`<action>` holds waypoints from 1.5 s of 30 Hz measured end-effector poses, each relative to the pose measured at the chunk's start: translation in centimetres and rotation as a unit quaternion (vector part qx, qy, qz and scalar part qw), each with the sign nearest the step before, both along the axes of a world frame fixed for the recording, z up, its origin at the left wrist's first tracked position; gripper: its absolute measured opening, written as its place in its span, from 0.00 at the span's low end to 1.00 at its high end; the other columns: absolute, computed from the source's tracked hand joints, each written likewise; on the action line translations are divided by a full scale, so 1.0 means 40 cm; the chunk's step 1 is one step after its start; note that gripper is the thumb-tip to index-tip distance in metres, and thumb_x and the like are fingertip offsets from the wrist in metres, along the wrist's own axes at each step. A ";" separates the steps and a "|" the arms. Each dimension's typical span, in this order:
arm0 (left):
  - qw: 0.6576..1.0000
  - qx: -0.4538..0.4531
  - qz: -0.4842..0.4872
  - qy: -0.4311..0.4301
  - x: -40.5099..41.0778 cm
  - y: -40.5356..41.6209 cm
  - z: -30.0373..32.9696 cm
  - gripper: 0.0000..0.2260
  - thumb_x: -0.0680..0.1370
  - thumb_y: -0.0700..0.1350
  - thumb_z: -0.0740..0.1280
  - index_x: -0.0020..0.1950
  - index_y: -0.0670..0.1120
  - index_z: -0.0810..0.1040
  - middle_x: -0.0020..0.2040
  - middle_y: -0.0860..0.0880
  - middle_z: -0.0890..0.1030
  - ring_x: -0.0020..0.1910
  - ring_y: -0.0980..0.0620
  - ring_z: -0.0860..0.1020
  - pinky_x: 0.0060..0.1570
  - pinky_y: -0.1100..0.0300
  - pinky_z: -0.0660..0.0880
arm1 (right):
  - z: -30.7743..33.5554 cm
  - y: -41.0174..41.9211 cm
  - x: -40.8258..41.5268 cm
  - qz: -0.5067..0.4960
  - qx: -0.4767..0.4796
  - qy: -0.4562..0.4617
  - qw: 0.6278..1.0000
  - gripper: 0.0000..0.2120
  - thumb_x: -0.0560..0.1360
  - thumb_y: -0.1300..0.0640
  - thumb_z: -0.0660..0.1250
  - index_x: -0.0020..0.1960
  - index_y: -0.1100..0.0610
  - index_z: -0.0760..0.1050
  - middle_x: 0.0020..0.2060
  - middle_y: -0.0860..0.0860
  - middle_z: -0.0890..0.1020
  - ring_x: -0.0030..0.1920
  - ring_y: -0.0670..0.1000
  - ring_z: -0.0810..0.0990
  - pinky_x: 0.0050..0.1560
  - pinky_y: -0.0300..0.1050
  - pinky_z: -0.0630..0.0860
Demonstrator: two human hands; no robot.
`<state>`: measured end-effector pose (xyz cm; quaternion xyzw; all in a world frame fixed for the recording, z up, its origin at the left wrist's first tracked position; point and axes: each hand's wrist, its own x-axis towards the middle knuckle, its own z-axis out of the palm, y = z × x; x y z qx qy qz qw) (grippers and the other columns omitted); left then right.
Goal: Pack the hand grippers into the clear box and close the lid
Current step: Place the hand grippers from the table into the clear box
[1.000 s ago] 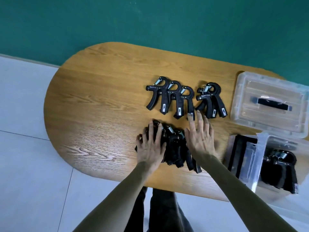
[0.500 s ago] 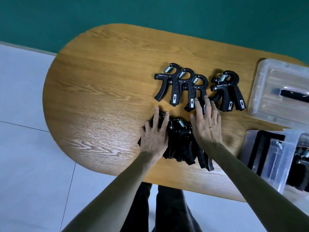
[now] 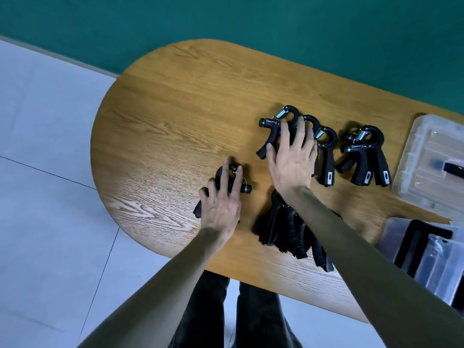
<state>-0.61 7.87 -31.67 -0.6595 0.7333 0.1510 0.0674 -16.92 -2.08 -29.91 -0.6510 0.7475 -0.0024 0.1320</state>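
Resting on the bench (image 3: pixel 160 126), the left hand (image 3: pixel 221 204) lies fingers spread over a single gripper (image 3: pixel 226 179), covering most of it; whether it clasps it I cannot tell. The right hand (image 3: pixel 293 162) is spread flat over the row of three (image 3: pixel 324 156) farther back. Under the right forearm sits a dark heap (image 3: pixel 283 229) of grippers, apart from the single one. A stacked pair (image 3: pixel 364 156) lies right of the row. At the right edge the lid (image 3: pixel 426 156) rests flat with its handle up, and the clear box (image 3: pixel 431 252) stands open nearer
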 end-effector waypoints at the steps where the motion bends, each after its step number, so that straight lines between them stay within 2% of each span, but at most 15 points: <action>1: 1.000 0.000 0.004 0.004 0.007 -0.001 0.001 0.37 0.81 0.43 0.63 0.83 0.47 0.43 0.83 0.39 0.43 0.56 0.39 0.70 0.51 0.44 0.72 | -0.003 -0.016 0.021 -0.001 0.002 0.004 1.000 0.30 0.83 0.44 0.53 0.81 0.53 0.51 0.80 0.60 0.53 0.77 0.66 0.56 0.74 0.67 0.59; 10: 0.999 -0.034 0.037 0.005 0.052 -0.051 -0.007 0.38 0.80 0.41 0.65 0.83 0.47 0.45 0.83 0.40 0.42 0.52 0.40 0.70 0.47 0.44 0.72 | -0.073 -0.074 0.092 -0.044 0.059 0.044 0.996 0.43 0.77 0.42 0.65 0.82 0.51 0.43 0.81 0.59 0.40 0.78 0.72 0.45 0.75 0.68 0.56; 13: 0.998 -0.043 0.040 0.008 0.065 -0.070 -0.007 0.38 0.80 0.42 0.64 0.83 0.47 0.45 0.83 0.40 0.43 0.52 0.41 0.70 0.48 0.45 0.72 | -0.083 -0.073 0.096 -0.055 0.061 0.061 0.995 0.43 0.77 0.45 0.66 0.82 0.51 0.44 0.81 0.59 0.40 0.78 0.72 0.48 0.74 0.68 0.59; 18: 0.998 -0.045 0.039 0.019 0.075 -0.079 -0.008 0.39 0.80 0.43 0.64 0.83 0.47 0.41 0.83 0.40 0.40 0.54 0.41 0.72 0.53 0.43 0.74 | -0.084 -0.085 0.106 -0.067 0.045 0.073 0.994 0.42 0.75 0.56 0.67 0.81 0.50 0.48 0.81 0.59 0.43 0.76 0.71 0.55 0.66 0.68 0.68; 24: 0.998 -0.052 0.041 0.006 0.081 -0.082 -0.018 0.40 0.80 0.43 0.66 0.83 0.47 0.42 0.83 0.40 0.41 0.52 0.43 0.71 0.50 0.46 0.73 | -0.074 -0.078 0.080 -0.041 0.010 0.073 0.996 0.42 0.74 0.61 0.68 0.81 0.48 0.51 0.81 0.58 0.46 0.71 0.70 0.65 0.59 0.64 0.71; 27: 0.998 -0.042 0.050 0.002 0.080 -0.090 -0.014 0.41 0.79 0.41 0.66 0.83 0.48 0.42 0.83 0.41 0.42 0.50 0.44 0.70 0.48 0.48 0.71 | -0.055 -0.068 0.075 -0.038 -0.009 0.063 0.997 0.42 0.73 0.62 0.67 0.81 0.47 0.51 0.81 0.58 0.46 0.67 0.68 0.68 0.57 0.63 0.71; 31: 0.998 -0.009 0.067 0.016 0.064 -0.100 0.046 0.46 0.77 0.40 0.68 0.82 0.50 0.37 0.82 0.42 0.37 0.53 0.41 0.69 0.51 0.46 0.70 | 0.010 -0.021 0.068 -0.028 -0.004 0.063 0.998 0.42 0.72 0.60 0.69 0.81 0.48 0.51 0.81 0.59 0.45 0.61 0.66 0.70 0.53 0.60 0.71; 34: 0.998 0.032 0.059 0.020 0.048 -0.107 0.114 0.54 0.75 0.43 0.74 0.81 0.50 0.31 0.80 0.42 0.30 0.59 0.40 0.66 0.56 0.45 0.68 | 0.074 0.027 0.058 -0.022 0.002 0.074 0.997 0.42 0.73 0.58 0.69 0.81 0.48 0.51 0.81 0.59 0.44 0.57 0.64 0.70 0.52 0.60 0.71; 36: 0.997 0.040 0.062 0.009 0.035 -0.115 0.163 0.56 0.74 0.46 0.76 0.80 0.50 0.31 0.80 0.42 0.30 0.59 0.41 0.64 0.57 0.45 0.66 | 0.127 0.052 0.047 -0.024 0.000 0.082 0.996 0.42 0.73 0.57 0.69 0.81 0.48 0.52 0.81 0.59 0.44 0.55 0.63 0.69 0.50 0.58 0.71; 37: 0.997 0.038 0.065 0.007 0.028 -0.115 0.179 0.54 0.76 0.46 0.74 0.81 0.50 0.31 0.80 0.41 0.30 0.59 0.41 0.64 0.56 0.46 0.66 | 0.148 0.066 0.043 -0.028 -0.001 0.082 0.996 0.43 0.72 0.57 0.69 0.81 0.48 0.52 0.81 0.59 0.45 0.54 0.63 0.70 0.49 0.58 0.70; 40: 0.998 0.007 0.064 0.018 -0.006 -0.114 0.249 0.37 0.84 0.46 0.59 0.82 0.50 0.34 0.81 0.41 0.33 0.56 0.41 0.65 0.53 0.47 0.64 | 0.228 0.110 0.016 -0.034 -0.015 0.071 0.997 0.43 0.71 0.57 0.71 0.81 0.48 0.54 0.81 0.59 0.46 0.53 0.64 0.71 0.48 0.58 0.72; 41: 0.998 -0.004 0.062 0.016 -0.020 -0.112 0.273 0.34 0.84 0.47 0.56 0.82 0.50 0.36 0.81 0.40 0.34 0.56 0.41 0.66 0.52 0.47 0.65 | 0.255 0.124 0.006 -0.034 -0.018 0.068 0.997 0.43 0.72 0.56 0.72 0.81 0.48 0.54 0.81 0.58 0.45 0.53 0.64 0.71 0.48 0.59 0.73; 45: 0.998 -0.044 0.041 0.010 -0.091 -0.069 0.350 0.35 0.82 0.49 0.60 0.83 0.50 0.42 0.82 0.39 0.39 0.52 0.41 0.69 0.48 0.47 0.68 | 0.341 0.203 -0.033 -0.059 -0.022 0.060 0.996 0.42 0.72 0.54 0.72 0.81 0.48 0.56 0.81 0.58 0.45 0.52 0.63 0.71 0.47 0.57 0.75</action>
